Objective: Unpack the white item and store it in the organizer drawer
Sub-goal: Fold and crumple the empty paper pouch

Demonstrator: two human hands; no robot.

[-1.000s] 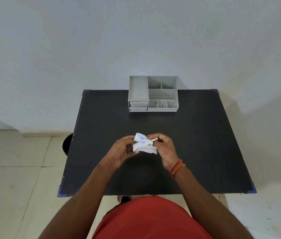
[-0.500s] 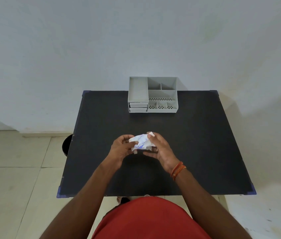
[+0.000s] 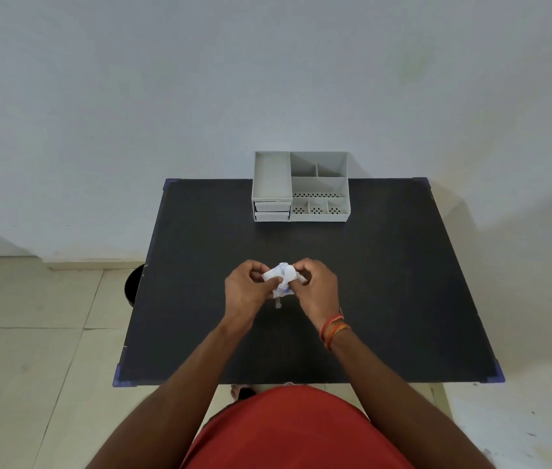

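A crumpled white packet with blue print (image 3: 283,277) is held between both hands above the middle of the black table (image 3: 386,282). My left hand (image 3: 246,291) pinches its left side and my right hand (image 3: 317,289) pinches its right side. A small pale piece (image 3: 278,303) shows just below the packet; I cannot tell what it is. The grey organizer (image 3: 301,186) stands at the table's far edge, with two shut drawers (image 3: 272,212) at its lower left and open compartments on top.
A white wall rises right behind the organizer. A dark round object (image 3: 131,286) sits on the tiled floor at the table's left edge. My red garment (image 3: 295,431) fills the bottom of the view.
The packet has become more crumpled and compact between the hands. Both hands have stayed at the table's middle, fingers shifting on the wrapper. A small pale piece now shows below it.
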